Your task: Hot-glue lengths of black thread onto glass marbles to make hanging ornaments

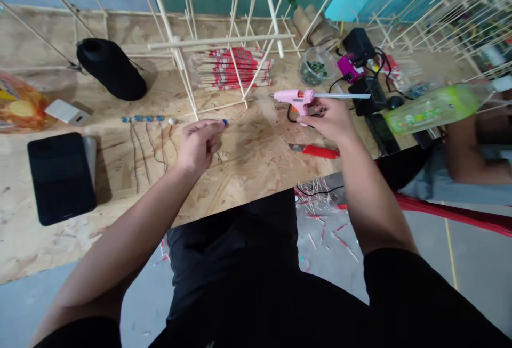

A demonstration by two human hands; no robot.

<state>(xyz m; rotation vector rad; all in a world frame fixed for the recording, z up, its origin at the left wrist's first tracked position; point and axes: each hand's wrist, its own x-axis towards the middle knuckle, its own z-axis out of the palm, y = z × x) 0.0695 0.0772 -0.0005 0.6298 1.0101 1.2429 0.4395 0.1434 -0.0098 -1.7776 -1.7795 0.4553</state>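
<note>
Between thumb and fingertips, my left hand (197, 146) pinches a small blue glass pebble (224, 122). A short dark cord shows just below that hand; whether it joins the pebble I cannot tell. My right hand (334, 119) is wrapped round the handle of a pink hot glue gun (294, 96), its nozzle pointing left toward the pebble but apart from it. A long clear glue stick (344, 95) sticks out of the gun's back. Left of my left hand lie several blue glass pebbles (138, 118) and a whitish one (173, 121) with dark cords trailing from them.
A red utility knife (322, 152) lies near the table edge. Behind stand a wooden stick frame (224, 42), packs of chopsticks (236, 68) and a tub of green pebbles (316, 71). A tablet (60, 177) is left; a bottle (436, 108) and another person's arm (472, 151) are right.
</note>
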